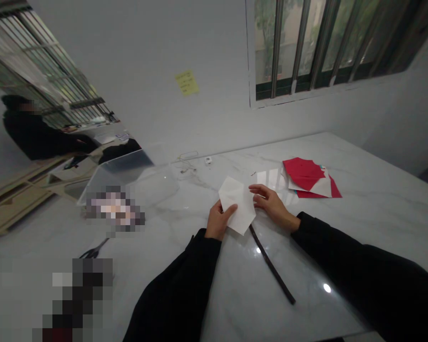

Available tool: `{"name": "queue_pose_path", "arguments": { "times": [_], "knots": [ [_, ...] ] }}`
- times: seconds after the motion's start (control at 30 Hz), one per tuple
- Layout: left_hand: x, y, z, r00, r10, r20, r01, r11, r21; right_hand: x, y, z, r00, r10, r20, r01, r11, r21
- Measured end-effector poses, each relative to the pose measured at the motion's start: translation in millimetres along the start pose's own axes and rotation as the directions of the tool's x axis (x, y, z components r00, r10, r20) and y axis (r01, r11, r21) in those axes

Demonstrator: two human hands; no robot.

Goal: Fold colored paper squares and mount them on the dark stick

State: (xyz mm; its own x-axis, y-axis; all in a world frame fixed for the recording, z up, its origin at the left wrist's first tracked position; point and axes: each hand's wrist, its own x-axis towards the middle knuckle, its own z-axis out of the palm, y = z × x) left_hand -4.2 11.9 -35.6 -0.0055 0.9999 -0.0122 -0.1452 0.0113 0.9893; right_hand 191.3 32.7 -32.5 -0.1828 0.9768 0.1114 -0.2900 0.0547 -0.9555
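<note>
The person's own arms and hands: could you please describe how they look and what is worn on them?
Both arms wear long, plain black sleeves: the left sleeve and the right sleeve reach about to the wrists. The left hand and right hand wear no gloves. No markings show on the dark fabric.

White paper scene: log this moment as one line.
left hand: holds white paper | right hand: near paper's right edge, contact unclear | dark strip: visible below paper
</note>
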Motion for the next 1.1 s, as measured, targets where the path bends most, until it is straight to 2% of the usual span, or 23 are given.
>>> {"name": "queue_pose_path", "arguments": {
  "times": [0.07, 0.13, 0.23, 0.37, 0.57, 0.67, 0.77, 0.97, 1.1],
  "knots": [
    [-0.4, 0.6, 0.1, 1.000, 0.009, 0.016, -0.009, 1.000, 0.007, -0.1, 0.6, -2.2, 0.988, 0.055, 0.143, -0.047, 0.997, -0.059],
    [-0.9, 1.6, 0.5, 0.999, 0.019, 0.034, -0.020, 1.000, 0.024, -1.2, 0.4, -3.0, 0.967, 0.067, 0.247, -0.037, 0.991, -0.125],
    [-2.5, 4.1, 2.3, 0.998, 0.032, 0.059, -0.037, 0.996, 0.084, -2.9, 0.6, -1.9, 0.955, 0.058, 0.291, 0.005, 0.977, -0.211],
    [-4.4, 6.9, 4.9, 0.996, 0.021, 0.091, -0.035, 0.987, 0.155, -3.5, 2.7, -0.6, 0.964, 0.055, 0.262, 0.021, 0.960, -0.281],
    [-2.0, 11.8, -0.8, 0.989, 0.029, 0.146, -0.041, 0.996, 0.085, -1.8, 1.6, -1.3, 0.981, 0.071, 0.182, -0.027, 0.972, -0.233],
    [-3.6, 18.8, -5.4, 0.980, 0.097, 0.173, -0.129, 0.975, 0.180, -0.5, 2.7, -2.0, 0.994, 0.073, 0.084, -0.053, 0.975, -0.217],
    [-8.8, 25.3, -5.7, 0.950, 0.190, 0.247, -0.263, 0.913, 0.310, 0.3, 4.7, -2.1, 0.997, 0.078, 0.018, -0.074, 0.985, -0.156],
    [-18.0, 31.9, 1.8, 0.872, 0.274, 0.406, -0.444, 0.793, 0.418, -2.2, 1.3, 0.6, 0.995, 0.099, -0.006, -0.100, 0.993, -0.068],
    [-20.8, 35.5, 3.8, 0.838, 0.295, 0.458, -0.510, 0.723, 0.466, -2.9, -0.8, 1.5, 0.992, 0.114, -0.059, -0.116, 0.992, -0.043]
  ]
}}
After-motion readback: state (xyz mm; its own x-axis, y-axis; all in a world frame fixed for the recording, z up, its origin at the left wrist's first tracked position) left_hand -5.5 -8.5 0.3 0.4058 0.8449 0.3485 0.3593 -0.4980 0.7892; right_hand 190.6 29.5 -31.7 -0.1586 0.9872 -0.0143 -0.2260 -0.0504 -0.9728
